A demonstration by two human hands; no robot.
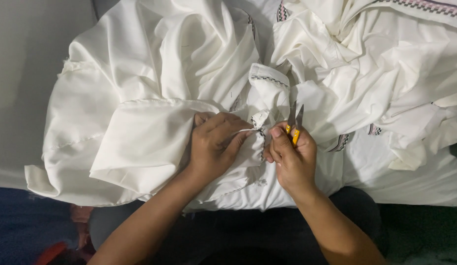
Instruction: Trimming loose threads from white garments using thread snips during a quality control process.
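A large heap of white cloth (140, 98) with patterned trim lies in front of me. My left hand (216, 145) pinches a bunched fold of that cloth near a dark embroidered edge (260, 131). My right hand (292, 157) grips small thread snips (294, 122) with a yellow handle, their metal blades pointing up and away. The thumb of my right hand also touches the pinched fold. Both hands meet at the middle of the heap.
More white cloth with pink and black woven trim (425, 6) is piled at the right. A grey surface (27, 73) shows at the left. My dark-clothed lap (248, 235) is below, and something red (49, 254) sits at the lower left.
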